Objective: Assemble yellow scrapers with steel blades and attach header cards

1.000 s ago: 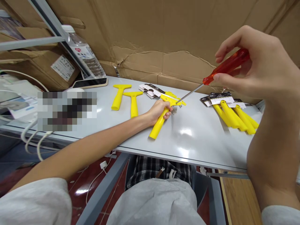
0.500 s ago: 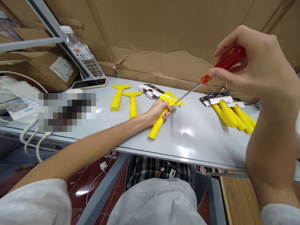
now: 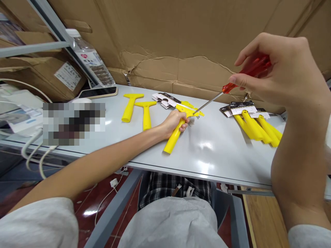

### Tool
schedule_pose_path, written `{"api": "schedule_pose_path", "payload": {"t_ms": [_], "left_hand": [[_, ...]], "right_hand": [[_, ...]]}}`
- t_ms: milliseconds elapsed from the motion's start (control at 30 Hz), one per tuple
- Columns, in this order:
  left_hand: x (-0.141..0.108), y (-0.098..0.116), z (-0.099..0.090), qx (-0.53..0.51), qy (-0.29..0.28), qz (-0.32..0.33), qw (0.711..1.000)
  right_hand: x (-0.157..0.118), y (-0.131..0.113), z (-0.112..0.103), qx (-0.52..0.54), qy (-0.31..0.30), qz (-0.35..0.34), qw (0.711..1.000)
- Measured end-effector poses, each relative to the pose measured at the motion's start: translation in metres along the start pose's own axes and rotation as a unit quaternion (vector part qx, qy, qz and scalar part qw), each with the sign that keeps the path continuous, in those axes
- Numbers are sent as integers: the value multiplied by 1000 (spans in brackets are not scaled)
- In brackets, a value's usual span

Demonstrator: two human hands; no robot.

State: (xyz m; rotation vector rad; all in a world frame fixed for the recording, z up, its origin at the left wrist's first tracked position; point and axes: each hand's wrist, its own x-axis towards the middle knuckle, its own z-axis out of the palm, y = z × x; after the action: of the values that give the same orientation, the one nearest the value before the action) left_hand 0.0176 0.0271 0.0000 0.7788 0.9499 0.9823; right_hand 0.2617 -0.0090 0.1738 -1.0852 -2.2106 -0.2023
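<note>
My left hand (image 3: 177, 121) is closed around the neck of a yellow scraper (image 3: 172, 140), whose handle slants down toward the table's front edge. My right hand (image 3: 276, 69) grips the red handle of a screwdriver (image 3: 230, 87); its metal tip touches the scraper's head. Small metal pieces show beside that head. Two more yellow scrapers, one farther left (image 3: 129, 108) and one nearer (image 3: 146, 115), lie left of my left hand. Behind the held scraper are printed cards (image 3: 167, 100). At the right, several yellow handles (image 3: 256, 129) lie with cards (image 3: 241, 108) over their upper ends.
A phone (image 3: 98, 92) and a plastic bottle (image 3: 90, 58) are at the back left of the white table (image 3: 219, 155). White cables (image 3: 32, 148) and a blurred-out patch are at the left. Cardboard (image 3: 165, 41) stands behind the table.
The fingers of my right hand and the red screwdriver handle have shifted slightly. The tip remains at the scraper's head, and my left hand is nearly still.
</note>
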Motion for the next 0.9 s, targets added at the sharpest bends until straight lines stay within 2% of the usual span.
{"api": "schedule_pose_path", "payload": {"t_ms": [200, 367, 533, 900], "left_hand": [[0, 0, 0, -1, 0, 1, 1000], [1, -1, 0, 1, -1, 5, 1000], [1, -1, -1, 0, -1, 4, 1000], [4, -3, -3, -1, -5, 5, 1000]], "right_hand": [[-2, 2, -2, 30, -27, -20, 999], [2, 5, 1, 64, 3, -26, 998], [2, 4, 3, 42, 12, -20, 999], [-1, 0, 3, 64, -14, -22, 998]]}}
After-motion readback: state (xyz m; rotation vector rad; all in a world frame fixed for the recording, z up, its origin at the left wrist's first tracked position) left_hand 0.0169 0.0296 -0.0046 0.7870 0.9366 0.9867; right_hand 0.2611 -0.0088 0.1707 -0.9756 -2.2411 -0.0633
